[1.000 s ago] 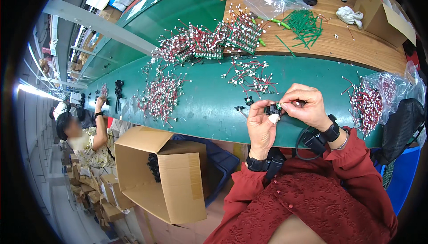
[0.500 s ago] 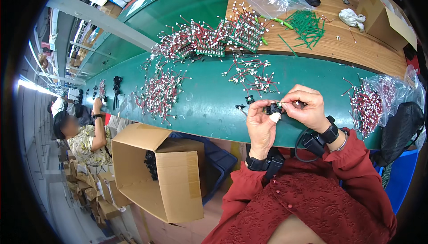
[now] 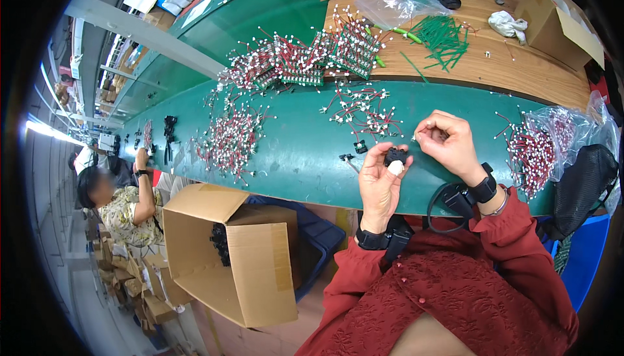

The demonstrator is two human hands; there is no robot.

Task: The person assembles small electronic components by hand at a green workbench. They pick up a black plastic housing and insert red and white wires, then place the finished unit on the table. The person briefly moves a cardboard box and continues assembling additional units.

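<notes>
Over the green work surface [image 3: 305,161], my left hand [image 3: 377,190] grips a small black plastic part [image 3: 395,156] between thumb and fingers. A white cover sits on that thumb. Just to the right, my right hand [image 3: 448,145] is raised with thumb and forefinger pinched. A tiny pale speck shows at its fingertips, too small to name. Close to my left hand lie a small black piece [image 3: 360,146] and another dark piece [image 3: 346,157]. Beyond them is a loose group of red wires with white connectors [image 3: 367,112].
A larger wire heap [image 3: 233,136] lies left, below stacked green circuit boards [image 3: 354,57]. More wires [image 3: 530,154] sit right, by a black bag [image 3: 588,177]. Green strips [image 3: 442,40] lie on the wooden top. A cardboard box [image 3: 263,271] stands front left; a co-worker [image 3: 130,206] sits far left.
My right hand has drawn away from the black part, up and slightly right. The left hand still grips the part, now turned a little and more exposed.
</notes>
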